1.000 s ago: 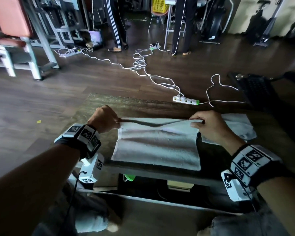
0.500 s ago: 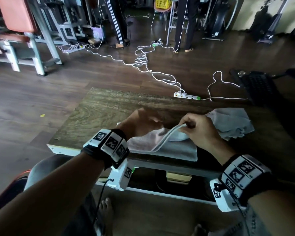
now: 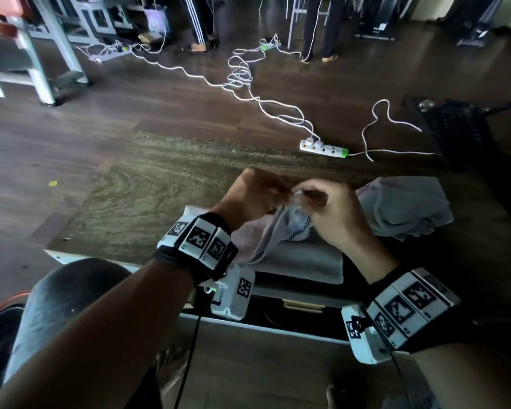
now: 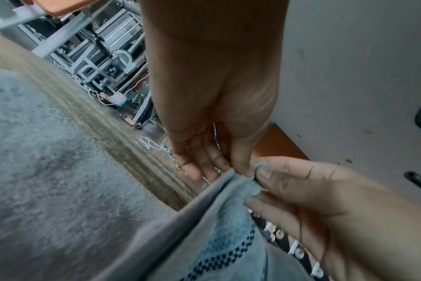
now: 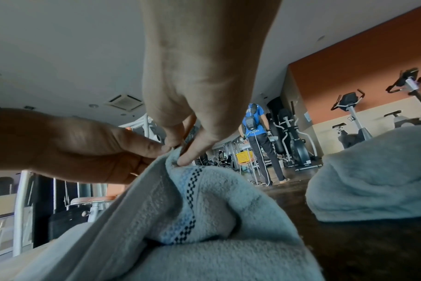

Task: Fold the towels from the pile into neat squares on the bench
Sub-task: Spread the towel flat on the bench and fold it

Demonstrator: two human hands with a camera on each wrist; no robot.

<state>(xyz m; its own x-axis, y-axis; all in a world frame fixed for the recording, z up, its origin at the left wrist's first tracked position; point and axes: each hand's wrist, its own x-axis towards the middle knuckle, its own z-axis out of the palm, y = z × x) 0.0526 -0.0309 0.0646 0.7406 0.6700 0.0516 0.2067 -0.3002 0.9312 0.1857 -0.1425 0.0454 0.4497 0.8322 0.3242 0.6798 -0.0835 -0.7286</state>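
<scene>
A pale grey towel [image 3: 301,258] with a dark checked stripe lies at the near edge of the wooden bench [image 3: 160,196]. One end of it is lifted off the bench. My left hand [image 3: 288,193] and my right hand [image 3: 306,193] meet above it, each pinching a corner of the raised edge. The left wrist view shows my left hand [image 4: 238,172] with thumb and fingers on the corner of the towel [image 4: 204,237]. My right hand [image 5: 179,154] pinches the towel [image 5: 180,218] just above the stripe. The pile of crumpled towels [image 3: 404,208] sits to the right, close beside my right hand.
A white power strip [image 3: 322,147] and loose white cables [image 3: 242,75] lie on the dark floor beyond the bench. A black mat [image 3: 455,128] is at the far right. People's legs [image 3: 198,22] and gym machines stand at the back. My knee [image 3: 68,296] is below the bench's left corner.
My hands, spread wide along the towel's far edge a second ago, have come together with the edge lifted. The two corners now meet between them.
</scene>
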